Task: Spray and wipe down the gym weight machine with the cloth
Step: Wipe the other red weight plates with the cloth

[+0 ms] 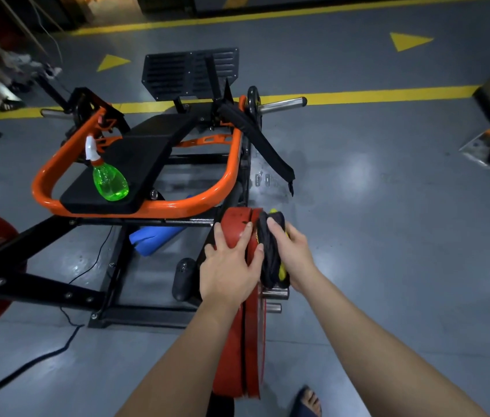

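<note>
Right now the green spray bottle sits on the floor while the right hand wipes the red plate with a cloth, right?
No: the head view shows the spray bottle on the black seat pad. The right hand does hold the cloth to the red plate.

The spray bottle (pixel 110 182) at ten o'clock is clear bright green, with a white trigger and an orange collar. The pad (pixel 135 164) is black and the tube frame (pixel 42 188) orange. The weight plates (pixel 237 233) at centre are red. The cloth (pixel 272 251) is black with yellow patches. At eight o'clock is a blue foam roll (pixel 153 239). The floor (pixel 388 206) is grey with yellow lines and triangles.
</note>
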`<action>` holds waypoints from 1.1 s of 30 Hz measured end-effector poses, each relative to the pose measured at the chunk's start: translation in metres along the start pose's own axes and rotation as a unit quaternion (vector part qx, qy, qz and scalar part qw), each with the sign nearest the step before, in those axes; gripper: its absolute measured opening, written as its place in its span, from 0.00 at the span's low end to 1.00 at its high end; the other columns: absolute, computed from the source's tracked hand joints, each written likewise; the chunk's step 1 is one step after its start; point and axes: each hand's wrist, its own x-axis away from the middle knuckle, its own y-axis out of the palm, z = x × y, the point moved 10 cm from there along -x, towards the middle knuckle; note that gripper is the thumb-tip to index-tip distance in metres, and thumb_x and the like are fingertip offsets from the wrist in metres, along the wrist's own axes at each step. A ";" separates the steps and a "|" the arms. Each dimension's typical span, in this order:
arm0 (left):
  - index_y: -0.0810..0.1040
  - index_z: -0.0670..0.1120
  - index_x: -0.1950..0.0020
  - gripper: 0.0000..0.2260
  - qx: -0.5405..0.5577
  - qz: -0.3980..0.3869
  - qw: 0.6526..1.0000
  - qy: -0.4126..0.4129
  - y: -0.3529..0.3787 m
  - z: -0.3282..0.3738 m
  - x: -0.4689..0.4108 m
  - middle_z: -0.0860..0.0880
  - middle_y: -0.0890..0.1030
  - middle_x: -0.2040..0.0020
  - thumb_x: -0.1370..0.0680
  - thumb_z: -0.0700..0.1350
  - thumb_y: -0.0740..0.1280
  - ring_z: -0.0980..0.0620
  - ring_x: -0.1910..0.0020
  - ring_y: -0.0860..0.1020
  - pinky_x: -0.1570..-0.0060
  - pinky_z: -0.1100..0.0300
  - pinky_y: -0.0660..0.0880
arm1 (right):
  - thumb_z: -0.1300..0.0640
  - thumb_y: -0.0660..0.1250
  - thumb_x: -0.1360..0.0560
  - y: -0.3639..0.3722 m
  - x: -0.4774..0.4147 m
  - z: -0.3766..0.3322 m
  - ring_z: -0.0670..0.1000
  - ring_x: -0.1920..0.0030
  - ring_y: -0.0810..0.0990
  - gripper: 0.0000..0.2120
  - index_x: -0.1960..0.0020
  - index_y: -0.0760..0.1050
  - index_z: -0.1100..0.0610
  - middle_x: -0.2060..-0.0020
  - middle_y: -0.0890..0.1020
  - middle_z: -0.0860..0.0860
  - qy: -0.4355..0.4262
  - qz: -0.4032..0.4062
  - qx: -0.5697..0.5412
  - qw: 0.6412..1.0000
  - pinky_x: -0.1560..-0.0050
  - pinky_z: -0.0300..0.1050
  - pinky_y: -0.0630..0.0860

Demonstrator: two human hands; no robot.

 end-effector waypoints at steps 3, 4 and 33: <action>0.52 0.70 0.20 0.27 0.013 0.003 1.000 -0.002 -0.001 -0.001 -0.002 0.44 0.52 0.17 0.20 0.68 0.50 0.37 0.33 0.69 0.44 0.45 0.75 | 0.46 0.69 0.20 -0.007 0.030 0.052 0.51 0.50 0.86 0.13 0.47 0.85 0.54 0.52 0.88 0.53 0.051 0.030 -0.007 0.998 0.46 0.49 0.80; 0.53 0.70 0.21 0.27 0.015 0.005 1.000 -0.002 -0.001 -0.001 -0.001 0.44 0.52 0.18 0.20 0.68 0.50 0.36 0.34 0.70 0.44 0.46 0.75 | 0.45 0.69 0.20 -0.010 0.045 0.073 0.51 0.51 0.86 0.13 0.47 0.85 0.54 0.52 0.88 0.53 0.065 0.034 0.007 0.997 0.47 0.49 0.79; 0.54 0.69 0.20 0.23 0.005 -0.076 0.997 0.013 0.008 0.003 -0.027 0.41 0.51 0.17 0.17 0.62 0.48 0.34 0.29 0.65 0.38 0.44 0.72 | 0.45 0.73 0.23 -0.005 0.004 0.006 0.55 0.51 0.87 0.10 0.50 0.84 0.52 0.55 0.88 0.53 -0.002 0.052 -0.001 0.999 0.49 0.52 0.82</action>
